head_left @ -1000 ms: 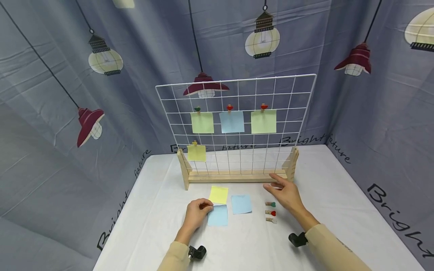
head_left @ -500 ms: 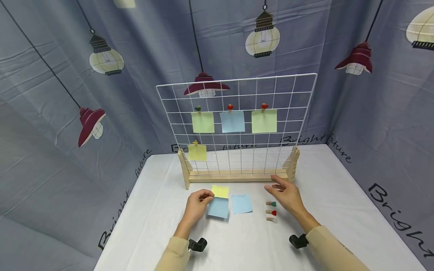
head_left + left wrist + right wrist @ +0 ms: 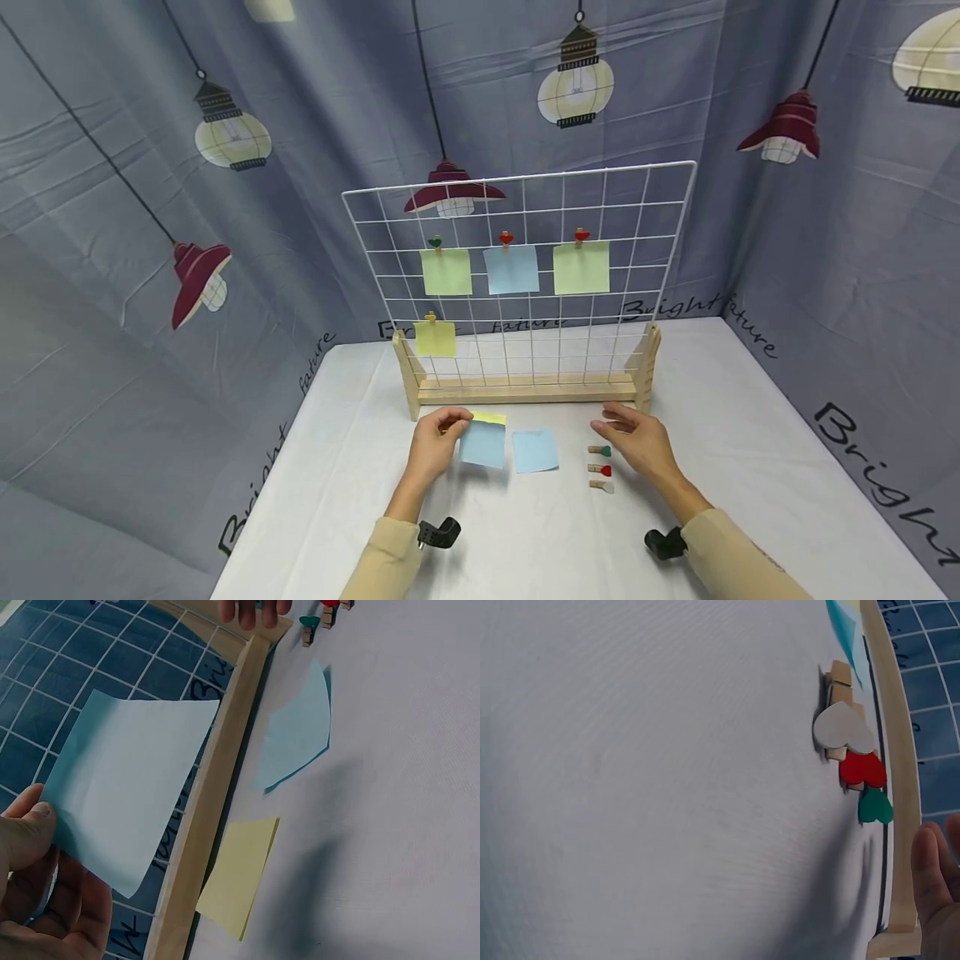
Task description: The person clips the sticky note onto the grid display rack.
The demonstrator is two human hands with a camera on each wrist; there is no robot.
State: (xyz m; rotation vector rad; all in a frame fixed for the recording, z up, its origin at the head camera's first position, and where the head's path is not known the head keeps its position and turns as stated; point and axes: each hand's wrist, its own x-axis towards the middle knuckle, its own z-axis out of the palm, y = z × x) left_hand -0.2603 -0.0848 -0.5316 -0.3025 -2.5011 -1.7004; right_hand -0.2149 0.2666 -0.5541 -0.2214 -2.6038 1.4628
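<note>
Between thumb and fingers, my left hand [image 3: 435,446] pinches a blue sticky note [image 3: 135,780] by its edge, lifted off the table. That note partly covers a yellow sticky note [image 3: 240,877] on the table in the head view. A second blue sticky note [image 3: 536,451] lies flat to the right. My right hand [image 3: 639,442] hovers with relaxed fingers and holds nothing. Just left of it are three small wooden clothespins with hearts: a green-heart clothespin [image 3: 600,450], a red-heart clothespin [image 3: 600,470] and a white-heart clothespin [image 3: 602,486].
A white wire grid [image 3: 525,179] stands in a wooden base [image 3: 525,389] at the back of the table. Clothespins hold several notes on it: a green note [image 3: 447,273], a blue note [image 3: 512,271], another green note [image 3: 582,269] and a yellow note [image 3: 435,340].
My left hand has raised the blue note off the table and moved it toward the grid, over the yellow note. My right hand has shifted slightly nearer the person.
</note>
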